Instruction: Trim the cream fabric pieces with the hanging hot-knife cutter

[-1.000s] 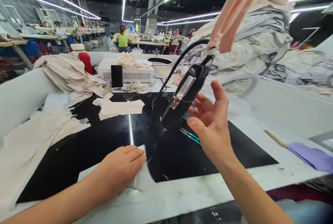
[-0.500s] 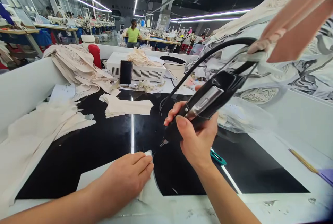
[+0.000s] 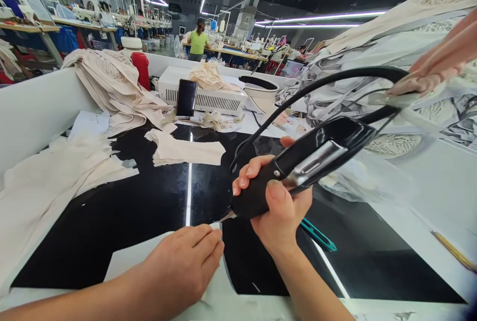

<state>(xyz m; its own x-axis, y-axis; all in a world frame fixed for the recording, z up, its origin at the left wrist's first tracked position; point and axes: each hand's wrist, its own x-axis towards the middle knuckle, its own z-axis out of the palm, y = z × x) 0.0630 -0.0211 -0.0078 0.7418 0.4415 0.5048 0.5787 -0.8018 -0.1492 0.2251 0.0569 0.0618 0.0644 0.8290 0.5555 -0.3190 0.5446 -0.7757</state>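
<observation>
My right hand [image 3: 274,197] is wrapped round a black corded hand tool [image 3: 313,159] with a metal plate on its body. The tool's thin metal tip [image 3: 225,216] points down-left at the top corner of a white piece of material [image 3: 122,266] on the black table top [image 3: 149,201]. My left hand [image 3: 182,266] lies flat on that white piece, fingers stretched out, just below the tip. The tool's black cable [image 3: 316,80] loops up to the right toward a pink strap [image 3: 443,62].
A stack of cream cut pieces [image 3: 186,149] lies mid-table, more cream fabric [image 3: 44,182] at the left. A white box [image 3: 203,95] with a dark phone [image 3: 186,97] stands at the back. Teal snips [image 3: 316,234] lie right of my hand. A person in green works far behind.
My right hand went from open beside the hanging tool to gripping it, then lowered the tip toward the white piece's corner. My left hand stayed flat on the piece.
</observation>
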